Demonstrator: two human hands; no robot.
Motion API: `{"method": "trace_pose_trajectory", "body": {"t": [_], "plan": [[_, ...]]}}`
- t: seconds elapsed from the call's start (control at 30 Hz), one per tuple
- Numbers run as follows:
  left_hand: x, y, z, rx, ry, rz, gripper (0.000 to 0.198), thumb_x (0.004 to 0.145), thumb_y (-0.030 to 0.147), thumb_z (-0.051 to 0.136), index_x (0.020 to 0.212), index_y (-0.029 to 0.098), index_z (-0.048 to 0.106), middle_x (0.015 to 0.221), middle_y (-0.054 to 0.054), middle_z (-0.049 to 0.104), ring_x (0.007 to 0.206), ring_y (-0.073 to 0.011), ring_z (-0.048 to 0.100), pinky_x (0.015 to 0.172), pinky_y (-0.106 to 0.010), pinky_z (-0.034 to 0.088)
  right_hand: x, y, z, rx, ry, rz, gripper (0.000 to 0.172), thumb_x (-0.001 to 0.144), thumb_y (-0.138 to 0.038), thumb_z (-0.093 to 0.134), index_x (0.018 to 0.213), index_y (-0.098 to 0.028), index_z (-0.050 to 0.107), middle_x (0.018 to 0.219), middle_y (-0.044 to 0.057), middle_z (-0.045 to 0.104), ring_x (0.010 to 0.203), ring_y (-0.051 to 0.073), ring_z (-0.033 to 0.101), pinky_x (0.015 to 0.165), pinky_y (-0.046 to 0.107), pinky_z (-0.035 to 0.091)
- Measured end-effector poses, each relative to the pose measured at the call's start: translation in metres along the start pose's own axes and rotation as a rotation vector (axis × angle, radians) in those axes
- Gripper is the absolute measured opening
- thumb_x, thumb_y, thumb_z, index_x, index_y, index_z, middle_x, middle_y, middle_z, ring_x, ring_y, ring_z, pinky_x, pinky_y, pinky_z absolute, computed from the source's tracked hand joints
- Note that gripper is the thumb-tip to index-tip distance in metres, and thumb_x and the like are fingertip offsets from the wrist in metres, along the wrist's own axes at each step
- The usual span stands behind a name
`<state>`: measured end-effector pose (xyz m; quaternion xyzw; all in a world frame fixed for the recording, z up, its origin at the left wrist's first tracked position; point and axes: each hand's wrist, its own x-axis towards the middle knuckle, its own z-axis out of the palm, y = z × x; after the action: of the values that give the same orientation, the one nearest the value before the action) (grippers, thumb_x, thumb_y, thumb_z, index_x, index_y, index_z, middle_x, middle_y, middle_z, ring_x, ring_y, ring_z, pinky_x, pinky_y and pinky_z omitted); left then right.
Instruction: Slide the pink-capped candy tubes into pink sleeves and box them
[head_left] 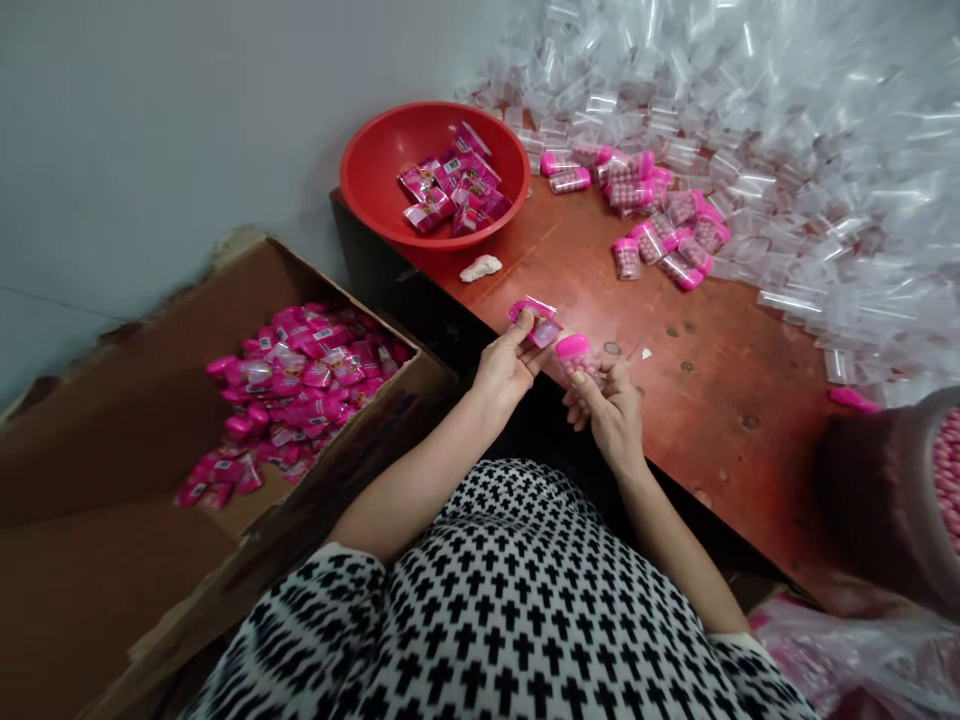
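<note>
My left hand (511, 362) pinches a printed pink plastic sleeve (541, 322) between thumb and fingers, above the table's near edge. Close beside it, my right hand (611, 405) grips a small clear jar (574, 362) with a pink cap, filled with pink balls. The jar is tilted, its cap up and toward the sleeve, and the two look apart. Fingers cover the jar's lower part. On the table beyond lie several filled jars (628, 258) with pink caps, in a loose heap.
A red bowl (360, 205) holding pink printed sleeves stands at the table's far left. Left of the table, an open cardboard box (97, 470) contains many pink wrapped jars. Clear empty containers (795, 220) pile up at the back right. A bucket (862, 490) of pink balls stands at right.
</note>
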<state>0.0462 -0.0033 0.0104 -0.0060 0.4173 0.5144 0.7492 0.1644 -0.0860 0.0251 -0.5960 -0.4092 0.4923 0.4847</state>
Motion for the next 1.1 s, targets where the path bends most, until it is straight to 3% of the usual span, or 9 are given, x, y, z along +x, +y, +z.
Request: {"method": "trace_pose_trajectory", "body": {"t": [0.23, 0.4, 0.6, 0.8, 1.0, 1.1], "plan": [[-0.007, -0.01, 0.006, 0.001, -0.047, 0.048, 0.016, 0.072, 0.024, 0.075, 0.077, 0.015, 0.063, 0.075, -0.001, 0.068, 0.067, -0.0107, 0.065, 0.07, -0.024, 0.053, 0.009, 0.007, 0.008, 0.082, 0.0, 0.025, 0.033, 0.078, -0.047, 0.064, 0.088, -0.022, 0.046, 0.053, -0.009, 0.06, 0.034, 0.006, 0.05, 0.03, 0.014, 0.037], [-0.01, -0.008, 0.005, 0.073, -0.152, 0.09, 0.02, 0.07, 0.028, 0.076, 0.076, 0.013, 0.063, 0.071, -0.001, 0.067, 0.06, -0.01, 0.062, 0.062, -0.023, 0.051, 0.012, 0.014, 0.007, 0.178, -0.075, 0.065, 0.031, 0.08, -0.046, 0.063, 0.088, -0.022, 0.045, 0.055, -0.008, 0.062, 0.035, 0.006, 0.051, 0.03, 0.014, 0.036], [-0.011, -0.008, 0.001, 0.216, -0.304, 0.134, 0.033, 0.059, 0.03, 0.083, 0.076, 0.012, 0.062, 0.07, -0.002, 0.068, 0.06, -0.011, 0.064, 0.065, -0.025, 0.052, 0.013, 0.02, 0.011, 0.102, 0.053, -0.036, 0.033, 0.077, -0.044, 0.066, 0.09, -0.022, 0.045, 0.057, -0.009, 0.061, 0.037, 0.006, 0.052, 0.032, 0.015, 0.039], [-0.01, -0.01, -0.005, 0.302, -0.316, 0.078, 0.035, 0.056, 0.035, 0.084, 0.068, 0.009, 0.063, 0.061, -0.004, 0.065, 0.058, -0.0133, 0.064, 0.062, -0.026, 0.051, 0.014, 0.023, 0.014, 0.095, 0.054, -0.043, 0.032, 0.077, -0.044, 0.065, 0.09, -0.022, 0.045, 0.058, -0.009, 0.06, 0.038, 0.006, 0.052, 0.033, 0.015, 0.039], [-0.01, -0.007, -0.003, 0.384, -0.299, 0.111, 0.032, 0.052, 0.031, 0.085, 0.058, 0.01, 0.061, 0.057, -0.002, 0.062, 0.053, -0.0103, 0.059, 0.058, -0.024, 0.05, 0.017, 0.025, 0.015, 0.32, -0.069, 0.065, 0.03, 0.08, -0.044, 0.062, 0.085, -0.023, 0.041, 0.058, -0.007, 0.064, 0.035, 0.006, 0.051, 0.03, 0.014, 0.035], [-0.014, -0.008, -0.001, 0.442, -0.289, 0.175, 0.031, 0.054, 0.032, 0.084, 0.059, 0.01, 0.063, 0.057, -0.002, 0.062, 0.052, -0.0101, 0.058, 0.055, -0.023, 0.048, 0.016, 0.024, 0.016, 0.251, 0.02, 0.011, 0.032, 0.077, -0.042, 0.066, 0.085, -0.023, 0.042, 0.057, -0.008, 0.063, 0.035, 0.006, 0.051, 0.031, 0.014, 0.036]]}}
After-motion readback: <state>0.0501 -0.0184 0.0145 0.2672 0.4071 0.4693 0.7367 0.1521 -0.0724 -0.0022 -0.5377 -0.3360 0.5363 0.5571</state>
